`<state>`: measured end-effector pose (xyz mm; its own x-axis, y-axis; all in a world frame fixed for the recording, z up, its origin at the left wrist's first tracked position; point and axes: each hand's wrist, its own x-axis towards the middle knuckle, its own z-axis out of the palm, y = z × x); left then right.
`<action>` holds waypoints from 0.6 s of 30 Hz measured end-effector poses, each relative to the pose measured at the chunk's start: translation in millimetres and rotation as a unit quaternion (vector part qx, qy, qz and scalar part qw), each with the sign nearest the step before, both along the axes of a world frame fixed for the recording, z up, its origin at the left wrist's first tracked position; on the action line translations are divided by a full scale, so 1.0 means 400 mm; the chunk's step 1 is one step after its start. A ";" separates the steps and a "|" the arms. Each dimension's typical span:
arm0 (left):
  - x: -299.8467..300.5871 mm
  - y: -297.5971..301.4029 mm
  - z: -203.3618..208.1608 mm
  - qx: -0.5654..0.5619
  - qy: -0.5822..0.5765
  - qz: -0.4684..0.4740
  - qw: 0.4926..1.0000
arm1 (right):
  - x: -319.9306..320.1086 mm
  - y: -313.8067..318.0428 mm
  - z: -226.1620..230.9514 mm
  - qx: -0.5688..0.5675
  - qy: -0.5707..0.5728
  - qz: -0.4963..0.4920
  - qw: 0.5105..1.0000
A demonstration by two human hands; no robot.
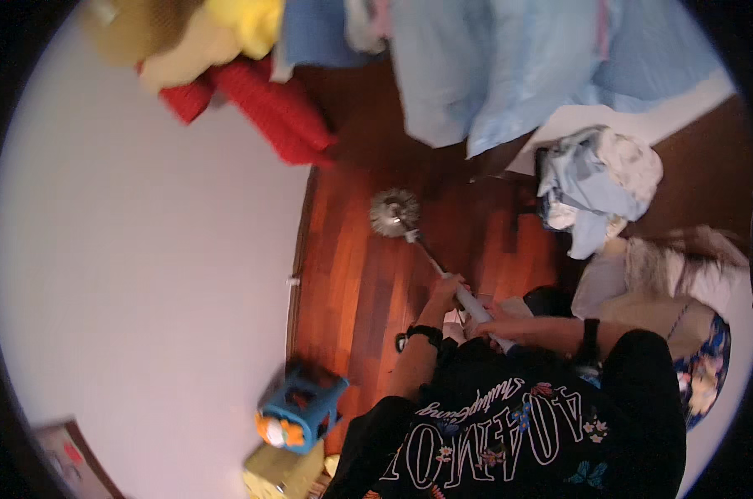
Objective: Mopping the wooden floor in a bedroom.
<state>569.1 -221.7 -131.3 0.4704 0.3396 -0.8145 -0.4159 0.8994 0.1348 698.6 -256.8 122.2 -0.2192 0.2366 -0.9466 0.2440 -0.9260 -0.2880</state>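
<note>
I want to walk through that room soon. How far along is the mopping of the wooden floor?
Done: nothing clearly, since no wet or cleaned patch can be told apart on the reddish wooden floor. In hand: the left hand and right hand grip the pale mop handle, with the round grey mop head resting mid-floor. Left: the boards near the blue toy and the heap of pale clothes.

Both hands (468, 309) in closed grip

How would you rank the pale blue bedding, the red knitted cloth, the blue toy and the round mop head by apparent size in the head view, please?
1. Pale blue bedding, the largest by far.
2. Red knitted cloth.
3. Blue toy, though it lies nearer the camera's rim, where the fisheye distorts size.
4. Round mop head, the smallest.
</note>
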 end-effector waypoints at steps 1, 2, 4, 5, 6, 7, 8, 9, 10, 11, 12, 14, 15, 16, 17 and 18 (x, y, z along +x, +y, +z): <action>0.017 0.031 -0.013 0.032 0.001 0.024 0.999 | 0.027 0.051 -0.002 0.034 0.038 0.063 0.997; 0.034 0.055 -0.017 0.058 0.003 0.047 0.997 | 0.053 0.086 -0.012 0.064 0.076 0.124 0.987; 0.064 0.124 0.039 0.046 0.025 0.038 0.998 | 0.104 0.123 -0.074 0.029 0.068 0.078 0.994; 0.029 0.144 0.041 0.037 0.075 0.083 0.993 | 0.067 0.162 -0.063 -0.005 0.090 0.086 0.992; 0.009 0.161 0.042 0.037 0.074 0.078 0.994 | 0.039 0.188 -0.042 -0.018 0.046 0.107 0.993; -0.045 0.195 0.016 0.019 0.096 0.051 0.994 | -0.014 0.212 -0.047 -0.012 0.048 0.119 0.992; -0.092 0.220 -0.002 -0.003 0.117 0.021 0.993 | -0.058 0.218 -0.074 0.004 0.042 0.116 0.992; -0.151 0.246 -0.020 -0.004 0.123 0.007 0.992 | -0.114 0.227 -0.105 0.019 0.038 0.113 0.993; -0.213 0.268 -0.026 0.000 0.121 -0.010 0.993 | -0.174 0.226 -0.147 0.018 0.038 0.105 0.994; -0.292 0.294 -0.030 0.003 0.121 -0.021 0.992 | -0.252 0.236 -0.195 0.122 0.020 0.119 0.985; -0.376 0.320 -0.027 0.007 0.121 -0.033 0.992 | -0.331 0.250 -0.246 0.224 -0.002 0.126 0.966; -0.547 0.369 -0.020 0.011 0.116 -0.067 0.991 | -0.482 0.279 -0.368 0.191 0.202 0.145 0.950; -0.646 0.371 -0.033 0.002 0.112 -0.069 0.991 | -0.572 0.300 -0.304 0.095 0.210 0.102 0.968; -0.731 0.382 -0.034 -0.001 0.103 -0.077 0.992 | -0.655 0.322 -0.216 0.000 0.214 0.055 0.975; -0.787 0.404 -0.024 -0.002 0.092 -0.096 0.991 | -0.729 0.302 -0.238 -0.001 0.214 0.036 0.976; -0.815 0.424 -0.011 -0.008 0.072 -0.120 0.990 | -0.807 0.263 -0.291 0.080 0.127 0.002 0.989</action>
